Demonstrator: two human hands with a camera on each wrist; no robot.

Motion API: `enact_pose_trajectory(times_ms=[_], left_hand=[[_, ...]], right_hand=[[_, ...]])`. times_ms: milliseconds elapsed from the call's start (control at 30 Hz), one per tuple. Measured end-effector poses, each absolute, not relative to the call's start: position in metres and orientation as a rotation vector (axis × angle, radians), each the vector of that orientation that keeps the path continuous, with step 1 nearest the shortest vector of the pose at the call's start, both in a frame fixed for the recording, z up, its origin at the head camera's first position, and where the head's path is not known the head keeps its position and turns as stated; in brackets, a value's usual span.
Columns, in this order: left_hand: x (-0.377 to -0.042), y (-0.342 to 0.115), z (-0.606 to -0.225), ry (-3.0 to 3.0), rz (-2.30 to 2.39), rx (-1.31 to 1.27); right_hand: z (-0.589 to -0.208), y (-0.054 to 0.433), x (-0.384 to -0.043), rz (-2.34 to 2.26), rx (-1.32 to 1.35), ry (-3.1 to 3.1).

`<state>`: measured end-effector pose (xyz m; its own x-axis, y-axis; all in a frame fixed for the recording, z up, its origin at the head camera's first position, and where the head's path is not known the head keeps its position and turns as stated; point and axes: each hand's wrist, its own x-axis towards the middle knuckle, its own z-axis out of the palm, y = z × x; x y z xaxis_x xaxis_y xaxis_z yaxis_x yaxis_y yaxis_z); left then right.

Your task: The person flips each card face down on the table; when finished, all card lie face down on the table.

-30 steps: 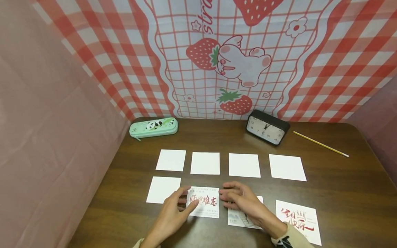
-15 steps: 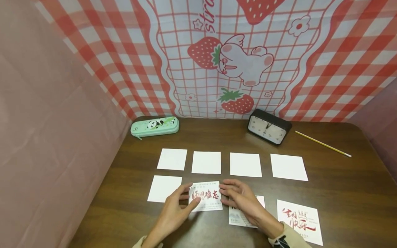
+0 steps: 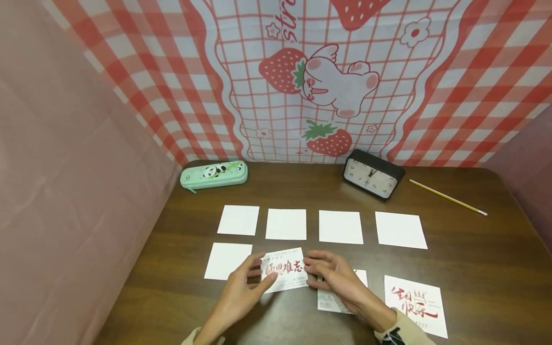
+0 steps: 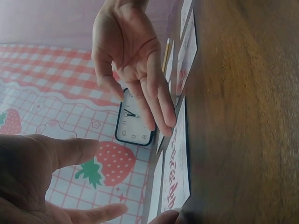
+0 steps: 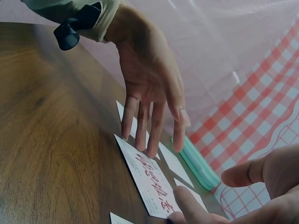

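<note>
A white card with red Chinese lettering [image 3: 284, 282] lies between both hands on the brown table, turned slightly. My left hand [image 3: 241, 292] rests at its left side with fingers relaxed and the thumb over the card's lower left. At the opposite side, the fingertips of my right hand [image 3: 342, 282] touch the right edge, fingers extended. Below that palm, a second printed card [image 3: 327, 302] is partly covered. Farther right lies a card with large red characters [image 3: 416, 306]. In the right wrist view, the fingers of the left hand [image 5: 147, 84] reach down to the lettered card's edge.
Several blank white cards [image 3: 340, 227] form a row behind the hands, with another blank card [image 3: 227, 261] at left. Farther back are a green panda pencil case [image 3: 214, 175], a black clock [image 3: 373, 175] and a yellow pencil [image 3: 448, 197]. A strawberry-print cloth [image 3: 327, 96] hangs behind.
The lettered card between the hands has shifted away from the person, toward the blank row, and turned slightly counterclockwise. Both hands stay at its sides.
</note>
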<state>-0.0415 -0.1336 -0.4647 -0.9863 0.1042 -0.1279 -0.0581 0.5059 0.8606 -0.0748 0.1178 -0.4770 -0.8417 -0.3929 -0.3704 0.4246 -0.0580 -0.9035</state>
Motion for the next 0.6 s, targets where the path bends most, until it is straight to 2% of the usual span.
enact_pose_trajectory(times_ms=[600], left_hand=[[-0.0408, -0.1304, -0.4675, 2.566, 1.543, 0.025]], right_hand=[[-0.4780, 0.1119, -0.0730, -1.987, 0.098, 1.702]])
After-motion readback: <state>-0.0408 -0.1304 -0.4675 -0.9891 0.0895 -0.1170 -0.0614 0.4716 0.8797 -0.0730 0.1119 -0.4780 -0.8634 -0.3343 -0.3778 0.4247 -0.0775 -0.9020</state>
